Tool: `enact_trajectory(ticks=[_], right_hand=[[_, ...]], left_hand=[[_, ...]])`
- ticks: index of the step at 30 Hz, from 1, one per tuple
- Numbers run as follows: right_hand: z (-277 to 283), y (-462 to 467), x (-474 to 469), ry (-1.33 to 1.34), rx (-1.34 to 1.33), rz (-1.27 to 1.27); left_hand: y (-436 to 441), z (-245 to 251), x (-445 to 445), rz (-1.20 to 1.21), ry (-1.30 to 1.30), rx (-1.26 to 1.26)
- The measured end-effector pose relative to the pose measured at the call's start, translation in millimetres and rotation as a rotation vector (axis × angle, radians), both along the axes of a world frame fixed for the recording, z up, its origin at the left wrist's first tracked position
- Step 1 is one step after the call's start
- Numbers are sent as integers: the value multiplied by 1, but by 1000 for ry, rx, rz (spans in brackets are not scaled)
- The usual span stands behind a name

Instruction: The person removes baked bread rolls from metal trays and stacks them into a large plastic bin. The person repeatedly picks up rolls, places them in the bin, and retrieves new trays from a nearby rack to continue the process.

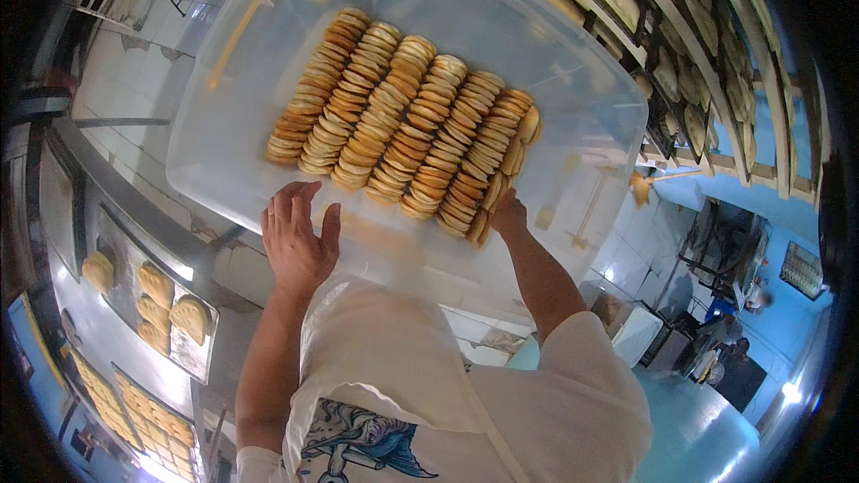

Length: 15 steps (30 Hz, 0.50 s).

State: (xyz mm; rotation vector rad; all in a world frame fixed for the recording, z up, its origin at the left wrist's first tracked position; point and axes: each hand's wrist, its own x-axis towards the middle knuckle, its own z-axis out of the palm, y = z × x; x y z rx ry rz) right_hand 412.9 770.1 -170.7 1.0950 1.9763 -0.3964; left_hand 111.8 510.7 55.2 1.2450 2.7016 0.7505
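A large translucent plastic bin [235,114] lies in front of me. Several long rows of flat, round browned breads [416,127] stand on edge inside it, closely stacked. My left hand [302,235] is over the bin's near left side, fingers apart, holding nothing that I can see. At the near right end of the rows, my right hand [509,215] reaches down to the outermost breads; its fingertips are partly hidden, so whether it grips one cannot be told.
A rack [684,47] with loaves on trays rises at the upper right. On the left, a metal oven or counter carries a tray [205,365] of baked pieces, with fuller trays [154,416] below. A metal table [698,429] stands lower right; a person [728,342] is in the distance.
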Motion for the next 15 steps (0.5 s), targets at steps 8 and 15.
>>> enact_trajectory(ticks=[8, 15], right_hand=[[-35, 13, 8, 146, -195, -232], [85, 78, -134, 596, 259, 125]], left_hand=[[-108, 22, 7, 133, -85, 185], [-283, -1, 2, 829, -238, 230]])
